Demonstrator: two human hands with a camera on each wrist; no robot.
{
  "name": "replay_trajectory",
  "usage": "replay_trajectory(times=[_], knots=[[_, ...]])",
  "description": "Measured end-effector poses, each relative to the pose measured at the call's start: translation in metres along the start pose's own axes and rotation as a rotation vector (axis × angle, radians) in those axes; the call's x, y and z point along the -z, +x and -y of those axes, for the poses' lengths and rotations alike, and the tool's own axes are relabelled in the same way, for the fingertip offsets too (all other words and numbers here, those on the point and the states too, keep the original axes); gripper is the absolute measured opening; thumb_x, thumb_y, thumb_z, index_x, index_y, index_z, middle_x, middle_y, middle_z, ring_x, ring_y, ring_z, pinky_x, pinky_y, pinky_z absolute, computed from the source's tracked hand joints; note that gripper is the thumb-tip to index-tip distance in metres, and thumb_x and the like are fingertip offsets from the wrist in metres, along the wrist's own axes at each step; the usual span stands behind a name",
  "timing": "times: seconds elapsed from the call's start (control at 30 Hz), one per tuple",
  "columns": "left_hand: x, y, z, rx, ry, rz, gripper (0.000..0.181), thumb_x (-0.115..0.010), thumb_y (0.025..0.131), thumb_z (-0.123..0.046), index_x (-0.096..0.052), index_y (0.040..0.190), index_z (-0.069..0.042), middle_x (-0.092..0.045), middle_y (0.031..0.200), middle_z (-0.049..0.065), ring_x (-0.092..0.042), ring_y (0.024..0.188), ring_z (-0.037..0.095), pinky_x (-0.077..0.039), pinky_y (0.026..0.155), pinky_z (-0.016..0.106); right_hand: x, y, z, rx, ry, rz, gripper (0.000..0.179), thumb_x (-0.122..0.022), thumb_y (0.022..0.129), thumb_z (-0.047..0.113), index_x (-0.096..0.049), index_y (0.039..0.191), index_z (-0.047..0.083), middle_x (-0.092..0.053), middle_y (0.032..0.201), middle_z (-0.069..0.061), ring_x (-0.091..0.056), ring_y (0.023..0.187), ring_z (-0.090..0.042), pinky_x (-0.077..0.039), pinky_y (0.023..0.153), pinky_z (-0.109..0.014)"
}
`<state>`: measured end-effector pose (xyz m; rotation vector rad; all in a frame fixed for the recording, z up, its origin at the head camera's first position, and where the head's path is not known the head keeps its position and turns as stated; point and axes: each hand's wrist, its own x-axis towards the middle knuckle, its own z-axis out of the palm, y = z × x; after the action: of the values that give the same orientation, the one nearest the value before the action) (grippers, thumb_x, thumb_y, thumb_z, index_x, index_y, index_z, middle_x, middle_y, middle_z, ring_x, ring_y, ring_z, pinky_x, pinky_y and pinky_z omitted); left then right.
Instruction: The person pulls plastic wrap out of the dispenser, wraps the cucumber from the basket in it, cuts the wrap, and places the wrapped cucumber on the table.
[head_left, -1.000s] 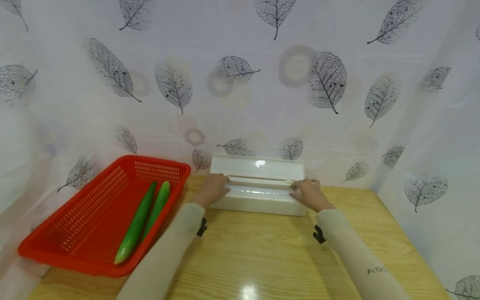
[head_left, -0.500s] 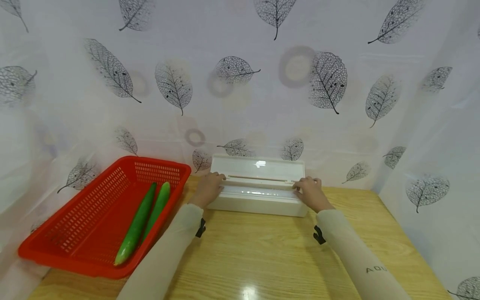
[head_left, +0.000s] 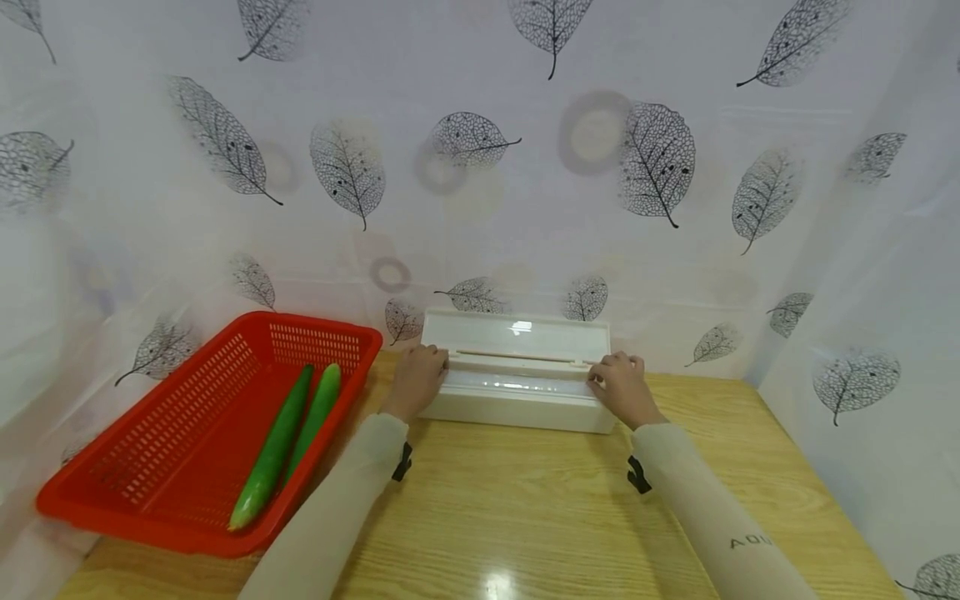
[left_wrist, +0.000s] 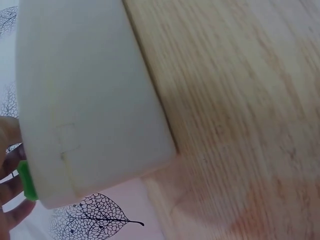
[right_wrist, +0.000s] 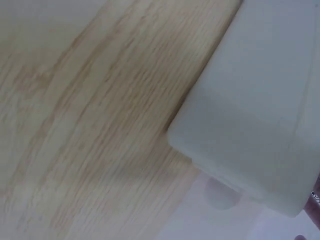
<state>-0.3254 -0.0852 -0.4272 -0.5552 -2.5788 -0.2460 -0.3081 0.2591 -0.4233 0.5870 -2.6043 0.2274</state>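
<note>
A long white cling film dispenser stands on the table against the back wall, its lid raised. Clear film shines inside, in front of a thin cutter bar. At the dispenser's left end, my left hand grips near the bar with curled fingers. My right hand holds the opposite end, thumb and fingers bent over its edge. The left wrist view shows the white end wall and a green tab beside my fingers. In the right wrist view the dispenser hides most of my fingers.
To the left, a red plastic basket holds two green cucumbers lying side by side. The wooden table ends at a leaf-patterned sheet hanging behind and at both sides.
My left hand has shifted slightly left along the dispenser, and my right hand slightly right, so more of the bar shows between them. The dispenser, basket and cucumbers look unmoved.
</note>
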Motion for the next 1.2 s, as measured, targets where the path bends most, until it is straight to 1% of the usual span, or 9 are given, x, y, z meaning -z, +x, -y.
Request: replay_trajectory(times=[0.17,0.23,0.33,0.5,0.63,0.77,1.0,1.2], knots=[[-0.004,-0.002,-0.001,-0.017,0.100,-0.049,0.010,-0.069,0.083,-0.018,-0.067,0.085,-0.008,-0.068,0.082,0.008,-0.063,0.080,0.025,-0.049,0.080,0.039,-0.002,-0.003,-0.003,0.125,-0.155,-0.100,0.007,-0.074,0.078,0.013,-0.069,0.079,0.009,-0.064,0.081,-0.006,-0.056,0.092,-0.029,-0.040,0.089,-0.054],[-0.005,-0.002,-0.002,-0.016,0.114,-0.068,0.011,-0.069,0.084,-0.018,-0.067,0.087,-0.008,-0.068,0.084,0.009,-0.062,0.080,0.025,-0.048,0.082,0.039,-0.003,-0.004,-0.004,0.163,-0.201,-0.134,0.007,-0.073,0.079,0.013,-0.068,0.080,0.009,-0.064,0.082,-0.007,-0.056,0.094,-0.029,-0.041,0.089,-0.055],[-0.004,-0.003,-0.002,-0.014,0.119,-0.092,0.011,-0.069,0.083,-0.018,-0.068,0.087,-0.007,-0.067,0.084,0.009,-0.062,0.080,0.025,-0.048,0.082,0.040,-0.004,-0.005,-0.004,0.196,-0.226,-0.181,0.007,-0.073,0.078,0.011,-0.068,0.080,0.007,-0.065,0.082,-0.009,-0.057,0.093,-0.030,-0.042,0.089,-0.056],[-0.003,-0.004,-0.004,-0.014,0.134,-0.126,0.011,-0.070,0.082,-0.018,-0.069,0.085,-0.008,-0.067,0.084,0.009,-0.062,0.080,0.025,-0.049,0.082,0.041,-0.005,-0.004,-0.004,0.205,-0.263,-0.221,0.007,-0.074,0.077,0.009,-0.067,0.078,0.006,-0.066,0.080,-0.009,-0.058,0.090,-0.030,-0.042,0.089,-0.056],[-0.004,-0.004,-0.005,-0.007,0.134,-0.147,0.010,-0.070,0.083,-0.017,-0.070,0.086,-0.008,-0.068,0.085,0.009,-0.063,0.082,0.025,-0.048,0.086,0.042,-0.004,-0.004,-0.004,0.208,-0.295,-0.244,0.007,-0.073,0.077,0.009,-0.068,0.076,0.005,-0.066,0.079,-0.009,-0.058,0.089,-0.029,-0.042,0.088,-0.056],[-0.002,-0.005,-0.007,0.005,0.132,-0.163,0.010,-0.071,0.082,-0.017,-0.070,0.085,-0.008,-0.068,0.085,0.009,-0.063,0.083,0.026,-0.048,0.088,0.042,-0.002,-0.003,-0.002,0.216,-0.299,-0.274,0.007,-0.073,0.077,0.008,-0.067,0.075,0.004,-0.065,0.078,-0.010,-0.058,0.089,-0.030,-0.042,0.088,-0.056],[0.000,-0.005,-0.009,0.029,0.123,-0.163,0.009,-0.072,0.081,-0.017,-0.070,0.085,-0.009,-0.068,0.085,0.008,-0.063,0.087,0.027,-0.046,0.091,0.043,0.002,-0.004,0.001,0.226,-0.300,-0.313,0.008,-0.070,0.079,0.007,-0.065,0.074,0.003,-0.063,0.077,-0.012,-0.058,0.088,-0.033,-0.043,0.086,-0.057],[0.003,-0.006,-0.011,0.040,0.108,-0.163,0.010,-0.073,0.080,-0.017,-0.070,0.085,-0.009,-0.068,0.085,0.008,-0.063,0.086,0.027,-0.045,0.092,0.043,0.005,-0.002,0.003,0.226,-0.304,-0.352,0.009,-0.071,0.078,0.007,-0.065,0.073,0.003,-0.063,0.075,-0.013,-0.059,0.087,-0.033,-0.043,0.085,-0.058]])
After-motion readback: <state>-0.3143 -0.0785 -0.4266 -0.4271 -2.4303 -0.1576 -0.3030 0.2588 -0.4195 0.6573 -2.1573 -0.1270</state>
